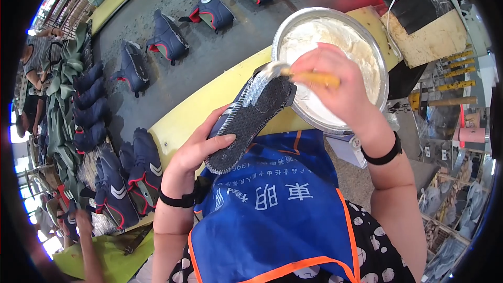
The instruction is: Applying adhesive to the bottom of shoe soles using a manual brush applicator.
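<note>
My left hand (195, 153) grips a dark navy shoe upper (237, 135) near one end, thumb on top, with its dark fabric underside and stitched edge facing up. In my right hand (338, 81) is a brush with a yellow handle (320, 78). Its bristles (273, 69) touch the far end of the underside. A wet whitish streak of paste (254, 94) runs along the edge there. Just beyond my right hand stands a round metal bowl (384, 81) of creamy white paste (319, 31), partly covered by that hand.
A dark conveyor belt (209, 52) with a yellow border (175, 128) carries several spaced shoe uppers (168, 39). More uppers (116, 188) crowd the left side, near green shoe parts (65, 105). Another person's arm (89, 246) shows at lower left. Tools with yellow handles (461, 86) are at right.
</note>
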Demonstrator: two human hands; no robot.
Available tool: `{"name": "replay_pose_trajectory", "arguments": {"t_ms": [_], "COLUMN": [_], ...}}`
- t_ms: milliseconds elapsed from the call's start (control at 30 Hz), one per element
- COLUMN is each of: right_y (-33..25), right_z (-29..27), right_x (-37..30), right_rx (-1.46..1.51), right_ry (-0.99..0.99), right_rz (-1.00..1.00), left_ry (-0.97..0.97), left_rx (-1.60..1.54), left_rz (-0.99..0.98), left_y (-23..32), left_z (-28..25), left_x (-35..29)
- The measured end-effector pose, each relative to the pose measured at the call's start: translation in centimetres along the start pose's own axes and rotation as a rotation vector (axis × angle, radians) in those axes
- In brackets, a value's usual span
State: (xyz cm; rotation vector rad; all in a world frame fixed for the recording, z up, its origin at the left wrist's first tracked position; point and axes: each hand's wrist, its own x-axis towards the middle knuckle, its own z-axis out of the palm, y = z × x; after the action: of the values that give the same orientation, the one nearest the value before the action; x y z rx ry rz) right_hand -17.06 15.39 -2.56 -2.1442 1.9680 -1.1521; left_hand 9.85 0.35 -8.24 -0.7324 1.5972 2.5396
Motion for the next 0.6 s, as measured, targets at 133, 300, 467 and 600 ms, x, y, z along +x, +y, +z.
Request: {"name": "replay_pose_trajectory", "arguments": {"t_ms": [133,300,467,600], "right_y": [0.3,-0.5,-0.3,-0.7], "right_z": [-0.4,1.6,1.6,1.7], "right_x": [-0.3,0.2,0.4,0.0], "right_rx": [0.102,0.261,0.114,0.131], "right_ry": [0.116,0.146,0.125,0.199], "right_rz": [0.318,-0.020,0.292,0.473], "left_ry": [-0.040,-0.026,-0.007,0.002], "left_rx": [0.008,-0.077,-0.127,-0.111], "left_rz": [0.026,-0.050,-0.032,-0.024], "left_y": [-0.8,-1.1,-1.3,-1.8], "left_z": [-1.2,-2.1,-1.9,-1.7], "left_x": [0.7,0.4,0.3,0.3]}}
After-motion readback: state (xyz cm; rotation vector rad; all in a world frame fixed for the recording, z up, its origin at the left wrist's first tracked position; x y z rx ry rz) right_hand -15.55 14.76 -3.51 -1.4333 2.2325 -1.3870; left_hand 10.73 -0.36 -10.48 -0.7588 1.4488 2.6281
